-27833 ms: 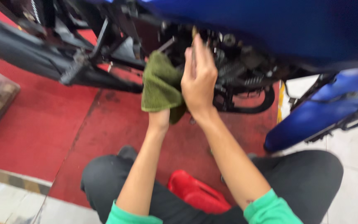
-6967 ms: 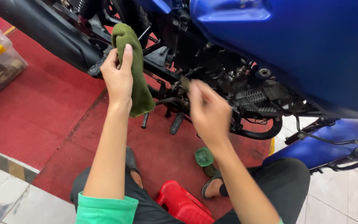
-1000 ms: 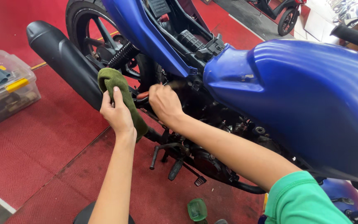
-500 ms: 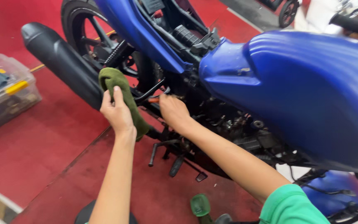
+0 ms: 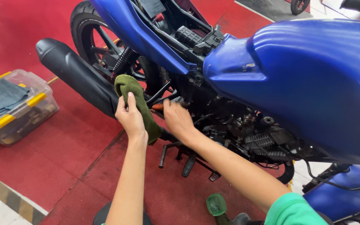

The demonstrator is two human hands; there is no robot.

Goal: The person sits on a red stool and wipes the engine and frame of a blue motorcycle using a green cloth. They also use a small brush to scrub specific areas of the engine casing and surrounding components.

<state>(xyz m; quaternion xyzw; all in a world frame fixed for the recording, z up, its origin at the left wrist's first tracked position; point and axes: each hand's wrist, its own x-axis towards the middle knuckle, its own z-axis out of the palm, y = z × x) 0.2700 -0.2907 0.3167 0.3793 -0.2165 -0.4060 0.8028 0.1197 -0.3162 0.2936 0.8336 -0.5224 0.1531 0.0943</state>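
The view is pulled back a touch from half a second ago, and more of the blue tank (image 5: 313,79) is now taken in above the frame. The green rag (image 5: 136,102) is kept where it was, pressed against the black exhaust (image 5: 78,77) at its forward end, just left of the engine (image 5: 246,129). The left hand (image 5: 131,118) is clamped on the rag, fingers wrapped round it, thumb on the near side. No wiping stroke is seen between these moments; the rag is merely held up.

The change is on the other side. The right hand (image 5: 178,118) has been drawn slightly upward and toward the rag, and is now set just right of it, at the dark frame tubes below the seat rail. The fingers are curled in around something small; a hint of orange shows at the fingertips, but what is gripped cannot be told. The hands are now nearly touching.

By judgement, the work is being narrowed onto that one spot beside the exhaust, with the rag kept ready.

Left of the exhaust, on the red mat (image 5: 42,154), a clear bin (image 5: 17,106) with yellow clips is left untouched. A green sandal (image 5: 216,204) is seen below the engine.
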